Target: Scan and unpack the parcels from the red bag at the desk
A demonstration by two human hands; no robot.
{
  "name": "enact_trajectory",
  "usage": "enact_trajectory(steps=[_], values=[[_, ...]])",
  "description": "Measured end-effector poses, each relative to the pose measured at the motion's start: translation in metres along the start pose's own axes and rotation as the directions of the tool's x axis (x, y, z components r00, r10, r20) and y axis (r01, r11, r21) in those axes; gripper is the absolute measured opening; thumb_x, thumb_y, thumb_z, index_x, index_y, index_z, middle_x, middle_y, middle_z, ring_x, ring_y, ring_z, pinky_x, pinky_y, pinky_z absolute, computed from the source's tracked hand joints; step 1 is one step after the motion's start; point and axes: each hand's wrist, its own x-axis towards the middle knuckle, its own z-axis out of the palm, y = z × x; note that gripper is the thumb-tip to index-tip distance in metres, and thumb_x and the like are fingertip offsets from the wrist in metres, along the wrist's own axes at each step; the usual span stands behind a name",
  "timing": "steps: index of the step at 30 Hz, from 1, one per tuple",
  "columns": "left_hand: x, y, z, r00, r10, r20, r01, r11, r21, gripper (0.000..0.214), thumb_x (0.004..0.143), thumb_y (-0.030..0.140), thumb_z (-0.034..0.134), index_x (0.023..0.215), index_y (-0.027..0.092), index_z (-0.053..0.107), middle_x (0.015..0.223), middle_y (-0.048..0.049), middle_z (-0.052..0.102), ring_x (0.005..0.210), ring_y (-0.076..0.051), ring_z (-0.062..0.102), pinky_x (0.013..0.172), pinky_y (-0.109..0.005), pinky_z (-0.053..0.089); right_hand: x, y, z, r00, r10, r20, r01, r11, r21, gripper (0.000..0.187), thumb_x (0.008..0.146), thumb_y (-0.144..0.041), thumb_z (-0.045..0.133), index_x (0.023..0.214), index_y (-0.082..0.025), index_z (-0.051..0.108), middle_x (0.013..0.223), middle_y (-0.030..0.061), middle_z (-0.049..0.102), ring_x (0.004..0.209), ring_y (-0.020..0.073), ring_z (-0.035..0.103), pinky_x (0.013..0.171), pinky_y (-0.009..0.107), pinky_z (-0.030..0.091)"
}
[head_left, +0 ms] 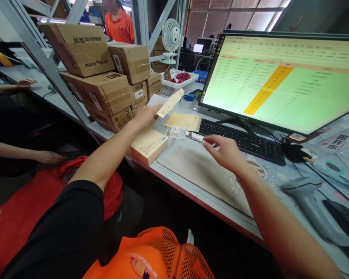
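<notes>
- One small, flat, pale-yellow cardboard box [171, 103] is held tilted above the desk. Its near end is clamped between the closed fingers of the left hand [145, 116].
- A thin white stick-like object [216, 147] is pinched in the curled fingers of the right hand [225, 152]. That hand is poised over the beige desk mat [197, 170], just before the black keyboard [241, 140]. What the object is cannot be told.
- A second flat cream carton [149, 145] lies untouched at the desk's near edge, below the left forearm. A yellow paper envelope [183, 121] and a white printed slip [175, 132] lie between it and the keyboard.
- The work is judged to be partway along. One box has been lifted and not yet set down, and the other has not yet been picked up. The grey handheld scanner [308, 197] lies unused at the right.
- A green spreadsheet is shown on the wide black monitor [282, 81].
- Brown cardboard cartons [101, 77] are stacked beyond the raised box.
- A co-worker's hand [48, 157] is seen well apart, at the far left.
</notes>
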Motion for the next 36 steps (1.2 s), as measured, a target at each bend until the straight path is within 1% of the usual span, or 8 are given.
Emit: enact_trajectory(steps=[7, 13, 17, 20, 24, 28, 32, 36], values=[[-0.001, -0.014, 0.007, 0.998, 0.048, -0.04, -0.053, 0.99, -0.127, 0.056, 0.096, 0.027, 0.061, 0.152, 0.031, 0.058, 0.121, -0.0111, 0.078, 0.116, -0.034, 0.071, 0.091, -0.036, 0.053, 0.119, -0.019, 0.088, 0.967, 0.08, 0.243, 0.007, 0.942, -0.337, 0.046, 0.097, -0.027, 0.063, 0.141, -0.013, 0.061, 0.146, 0.0202, 0.061, 0.136, 0.0365, 0.051, 0.113, 0.05, 0.039], [-0.005, -0.032, 0.002, 0.992, -0.003, -0.127, -0.01, 0.995, -0.101, 0.056, 0.095, 0.022, 0.061, 0.15, 0.03, 0.059, 0.121, -0.0102, 0.078, 0.115, -0.033, 0.072, 0.097, -0.038, 0.053, 0.146, -0.021, 0.113, 0.958, 0.144, 0.249, -0.039, 0.923, -0.383, 0.056, 0.087, -0.029, 0.073, 0.135, -0.003, 0.059, 0.14, 0.0291, 0.058, 0.134, 0.0419, 0.048, 0.114, 0.055, 0.032], [-0.008, -0.041, 0.001, 0.971, -0.022, -0.237, -0.019, 0.985, -0.17, 0.048, 0.095, 0.02, 0.059, 0.142, 0.025, 0.066, 0.118, -0.0121, 0.078, 0.112, -0.031, 0.073, 0.09, -0.035, 0.053, 0.147, -0.024, 0.116, 0.966, 0.176, 0.19, -0.102, 0.933, -0.346, 0.046, 0.085, -0.017, 0.066, 0.128, -0.003, 0.061, 0.134, 0.0286, 0.06, 0.126, 0.0396, 0.054, 0.107, 0.048, 0.039], [-0.01, -0.048, 0.003, 0.914, 0.02, -0.406, -0.116, 0.97, -0.214, 0.043, 0.095, 0.025, 0.057, 0.137, 0.024, 0.068, 0.115, -0.0115, 0.078, 0.107, -0.03, 0.074, 0.084, -0.033, 0.054, 0.144, -0.026, 0.106, 0.972, 0.197, 0.126, -0.156, 0.948, -0.278, 0.043, 0.087, -0.014, 0.06, 0.129, -0.008, 0.059, 0.128, 0.024, 0.064, 0.112, 0.0342, 0.062, 0.092, 0.04, 0.047], [-0.012, -0.054, 0.01, 0.761, 0.031, -0.648, -0.246, 0.938, -0.244, 0.039, 0.099, 0.038, 0.053, 0.127, 0.018, 0.069, 0.111, -0.0156, 0.077, 0.104, -0.03, 0.074, 0.084, -0.032, 0.055, 0.141, -0.038, 0.082, 0.981, 0.195, 0.011, -0.193, 0.978, -0.072, 0.043, 0.094, -0.035, 0.062, 0.129, -0.013, 0.058, 0.122, 0.0177, 0.069, 0.102, 0.0299, 0.065, 0.082, 0.035, 0.05], [-0.014, -0.051, 0.01, 0.676, -0.054, -0.735, -0.21, 0.942, -0.263, 0.039, 0.102, 0.043, 0.047, 0.119, 0.014, 0.067, 0.114, -0.021, 0.075, 0.111, -0.032, 0.071, 0.093, -0.035, 0.055, 0.129, -0.08, 0.089, 0.982, 0.162, 0.095, -0.179, 0.961, 0.212, 0.041, 0.088, -0.046, 0.073, 0.114, -0.015, 0.069, 0.11, 0.0122, 0.074, 0.095, 0.0263, 0.068, 0.081, 0.034, 0.051], [-0.023, -0.043, 0.009, 0.699, -0.058, -0.713, -0.22, 0.931, -0.291, 0.045, 0.101, 0.044, 0.048, 0.132, 0.016, 0.065, 0.131, -0.0181, 0.072, 0.131, -0.031, 0.064, 0.108, -0.035, 0.051, 0.115, -0.11, 0.119, 0.994, 0.085, 0.068, -0.087, 0.995, 0.037, 0.045, 0.092, -0.048, 0.07, 0.121, -0.014, 0.071, 0.121, 0.0178, 0.071, 0.113, 0.0315, 0.066, 0.096, 0.039, 0.05], [-0.042, -0.038, 0.024, 0.793, 0.013, -0.609, -0.241, 0.925, -0.294, 0.055, 0.096, 0.03, 0.053, 0.149, 0.021, 0.057, 0.144, -0.0111, 0.067, 0.138, -0.028, 0.06, 0.113, -0.036, 0.051, 0.128, -0.067, 0.106, 0.993, 0.082, -0.083, -0.09, 0.991, -0.1, 0.044, 0.105, -0.043, 0.047, 0.128, -0.011, 0.067, 0.119, 0.0188, 0.07, 0.112, 0.0311, 0.065, 0.097, 0.042, 0.05]])
